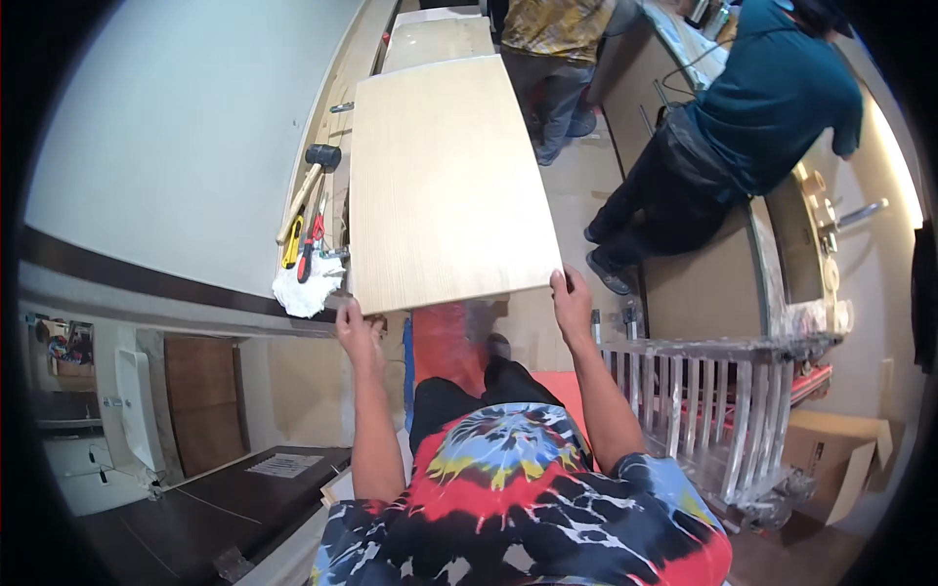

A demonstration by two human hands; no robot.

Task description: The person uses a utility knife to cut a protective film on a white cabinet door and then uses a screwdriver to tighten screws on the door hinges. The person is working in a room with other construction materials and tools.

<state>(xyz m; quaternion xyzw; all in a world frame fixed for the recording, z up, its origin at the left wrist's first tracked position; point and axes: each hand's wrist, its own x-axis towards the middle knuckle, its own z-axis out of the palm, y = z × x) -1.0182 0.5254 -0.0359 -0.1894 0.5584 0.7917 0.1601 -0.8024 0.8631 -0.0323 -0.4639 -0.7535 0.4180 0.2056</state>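
Note:
A pale wood-grain panel (440,176) lies flat in front of me, its long side stretching away. At its near left corner, my left hand (360,334) is closed on the edge, thumb up and fingers partly hidden. My right hand (571,303) grips the near right corner, with the fingers out of sight beneath the board. Left of the panel, on a narrow ledge, are a black-headed rubber mallet (311,181), a yellow utility knife (292,242), a red-and-black hand tool (308,256) and a crumpled white cloth (308,287).
Beyond the panel stands a person in a patterned top (557,34). To the right another person in a dark teal top (782,107) leans over a counter. A metal ladder (703,400) lies at my right, close to an open cardboard box (831,459). A red surface (449,342) is below me.

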